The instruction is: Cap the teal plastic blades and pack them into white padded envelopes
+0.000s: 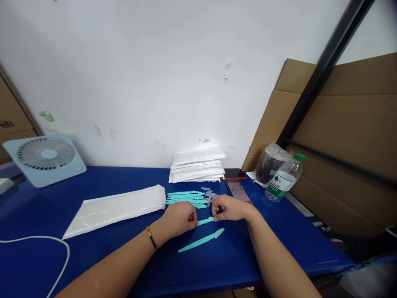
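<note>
Between my two hands is a turquoise plastic tool (205, 221). My left hand (182, 217) pinches its left end, and my right hand (228, 208) has its fingers closed on the right end. Another turquoise tool (198, 243), slim with a wider angled tip, lies on the blue table just below. Behind my hands several more turquoise tools (186, 193) lie side by side, partly covered by my left hand. Small translucent pieces (208, 193) are scattered at their right ends, near my right hand.
A white padded envelope (120, 209) lies left on the blue table (149, 273). Behind stand stacked envelopes (198, 165). Phones (238, 191) (235, 173), a bottle (283, 180) and a bagged dark item (269, 163) are right; a fan (48, 157) and white cable (66, 252) are left.
</note>
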{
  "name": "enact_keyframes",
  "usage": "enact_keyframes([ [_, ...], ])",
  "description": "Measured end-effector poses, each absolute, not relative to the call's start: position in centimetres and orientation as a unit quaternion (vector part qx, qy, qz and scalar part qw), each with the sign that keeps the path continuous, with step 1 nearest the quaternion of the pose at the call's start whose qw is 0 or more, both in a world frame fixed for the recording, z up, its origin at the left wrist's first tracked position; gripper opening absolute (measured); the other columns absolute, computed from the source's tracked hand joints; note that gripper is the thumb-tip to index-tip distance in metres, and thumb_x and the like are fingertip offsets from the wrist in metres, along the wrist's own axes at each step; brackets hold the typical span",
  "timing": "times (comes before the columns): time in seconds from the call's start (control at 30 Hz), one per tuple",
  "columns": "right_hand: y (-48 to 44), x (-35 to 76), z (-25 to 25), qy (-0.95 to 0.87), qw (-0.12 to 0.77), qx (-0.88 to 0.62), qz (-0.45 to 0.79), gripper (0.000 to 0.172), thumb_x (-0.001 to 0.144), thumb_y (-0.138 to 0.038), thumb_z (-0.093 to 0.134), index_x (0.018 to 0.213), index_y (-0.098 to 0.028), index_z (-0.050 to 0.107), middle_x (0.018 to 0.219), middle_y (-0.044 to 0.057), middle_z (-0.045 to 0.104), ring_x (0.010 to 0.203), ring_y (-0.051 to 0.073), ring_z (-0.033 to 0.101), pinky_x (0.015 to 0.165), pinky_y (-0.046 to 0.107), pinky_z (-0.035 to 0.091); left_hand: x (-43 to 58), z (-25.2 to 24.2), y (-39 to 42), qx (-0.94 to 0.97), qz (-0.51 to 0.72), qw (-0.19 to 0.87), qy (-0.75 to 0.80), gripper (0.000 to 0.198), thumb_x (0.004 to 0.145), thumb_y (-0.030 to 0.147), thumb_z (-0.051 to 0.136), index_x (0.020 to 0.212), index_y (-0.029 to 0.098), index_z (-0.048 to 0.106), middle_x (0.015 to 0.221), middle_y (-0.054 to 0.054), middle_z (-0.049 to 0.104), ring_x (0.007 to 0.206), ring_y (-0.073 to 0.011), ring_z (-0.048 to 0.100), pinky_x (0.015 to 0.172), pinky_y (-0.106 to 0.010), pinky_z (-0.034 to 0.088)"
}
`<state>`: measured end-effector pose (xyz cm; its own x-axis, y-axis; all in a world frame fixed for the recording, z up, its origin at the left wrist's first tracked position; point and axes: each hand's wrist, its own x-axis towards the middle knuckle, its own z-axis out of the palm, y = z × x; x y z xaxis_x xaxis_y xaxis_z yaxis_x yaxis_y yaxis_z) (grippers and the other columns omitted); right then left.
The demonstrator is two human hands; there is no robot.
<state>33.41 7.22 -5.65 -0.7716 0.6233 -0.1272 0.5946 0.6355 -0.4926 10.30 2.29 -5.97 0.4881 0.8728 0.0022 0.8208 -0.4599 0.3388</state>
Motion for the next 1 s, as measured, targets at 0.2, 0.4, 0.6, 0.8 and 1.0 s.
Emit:
enact_keyframes([
  [0.2,7.9,34.6,-5.1,-0.857,0.142,-0.448,0.213,0.011,0.072,-0.026,0.061,0.077,-0.016,0.065,0.081,0.003,0.054,0.068,0.012,0.050,0.060,0.021,0.038,8.6,-5.2,3.1,0.820,0.114,0.102,0.552,0.013,0.074,0.030,0.052,0.074,0.022,0.062,0.079,0.000,0.064,0.068,-0.0147,0.056,0.054,-0.024,0.033],
  [0.4,7.1,34.7,-4.2,-0.877,0.108,-0.392,0.255,0.026,0.062,-0.039,0.071,0.078,-0.018,0.069,0.079,0.002,0.056,0.068,0.012,0.050,0.058,0.021,0.038,10.3,-5.4,1.0,0.857,0.091,0.190,0.471,0.030,0.064,0.052,0.062,0.077,0.025,0.064,0.076,0.003,0.065,0.066,-0.0143,0.056,0.051,-0.023,0.032],
  [0.6,6.6,33.4,-5.7,-0.887,-0.008,-0.341,0.310,0.032,0.055,-0.042,0.075,0.076,-0.018,0.071,0.069,-0.001,0.060,0.060,0.010,0.051,0.052,0.020,0.036,11.2,-5.3,0.7,0.837,0.050,0.185,0.512,0.017,0.073,0.037,0.058,0.070,0.022,0.066,0.072,0.000,0.067,0.065,-0.0151,0.057,0.051,-0.023,0.031],
  [0.8,7.5,34.7,-6.0,-0.854,0.012,-0.418,0.308,0.026,0.057,-0.036,0.073,0.074,-0.017,0.069,0.067,-0.001,0.062,0.058,0.011,0.053,0.051,0.020,0.036,10.5,-5.6,1.7,0.837,0.048,0.187,0.511,0.018,0.073,0.037,0.058,0.070,0.021,0.067,0.070,-0.001,0.065,0.064,-0.0153,0.057,0.053,-0.024,0.035],
  [1.0,8.4,35.6,-5.0,-0.840,0.179,-0.483,0.170,0.015,0.064,-0.030,0.068,0.072,-0.018,0.068,0.073,0.001,0.063,0.067,0.013,0.055,0.059,0.021,0.038,10.1,-4.1,-0.3,0.904,0.209,-0.001,0.373,0.017,0.085,0.031,0.048,0.089,0.022,0.063,0.086,-0.002,0.064,0.077,-0.0133,0.058,0.070,-0.026,0.044],
])
